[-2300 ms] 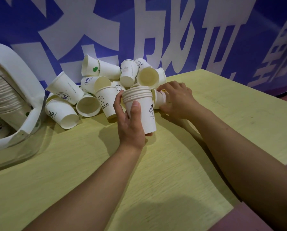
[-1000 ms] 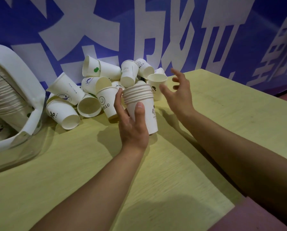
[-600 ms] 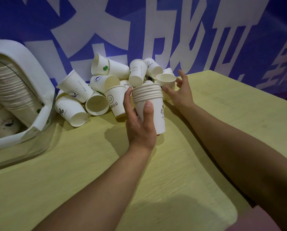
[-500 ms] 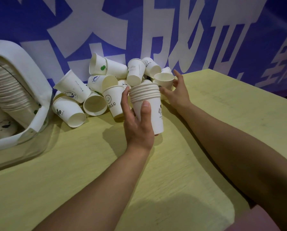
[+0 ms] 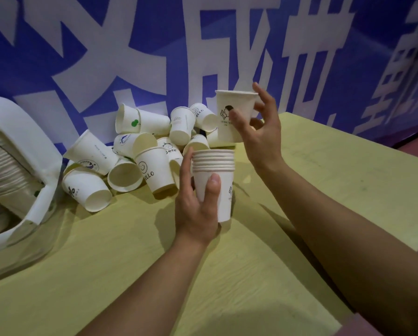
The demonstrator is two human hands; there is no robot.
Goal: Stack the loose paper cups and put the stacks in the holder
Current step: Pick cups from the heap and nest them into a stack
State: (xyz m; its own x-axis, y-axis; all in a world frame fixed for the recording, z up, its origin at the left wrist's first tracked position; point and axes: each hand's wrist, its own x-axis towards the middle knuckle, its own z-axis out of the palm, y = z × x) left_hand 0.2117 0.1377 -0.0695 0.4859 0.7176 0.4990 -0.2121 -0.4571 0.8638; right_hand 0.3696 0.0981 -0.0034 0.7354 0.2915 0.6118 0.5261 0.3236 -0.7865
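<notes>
My left hand (image 5: 198, 204) grips a stack of several white paper cups (image 5: 214, 170), held upright just above the yellow table (image 5: 324, 180). My right hand (image 5: 261, 132) holds a single white cup (image 5: 232, 112) with a dark logo, lifted upright above and slightly right of the stack. A heap of loose white cups (image 5: 140, 146) lies tumbled against the wall behind the stack, some on their sides, one marked HELLO (image 5: 154, 170) standing upright. The white cup holder (image 5: 21, 146) sits at the left edge with nested cups inside.
A blue wall with large white characters (image 5: 178, 44) rises right behind the cups. The table's right edge (image 5: 416, 229) drops to a reddish floor. Bare tabletop lies in front of and to the right of my hands.
My right hand took one cup from the heap's right side and lifted it above the stack. My left hand kept holding the stack in about the same place.
</notes>
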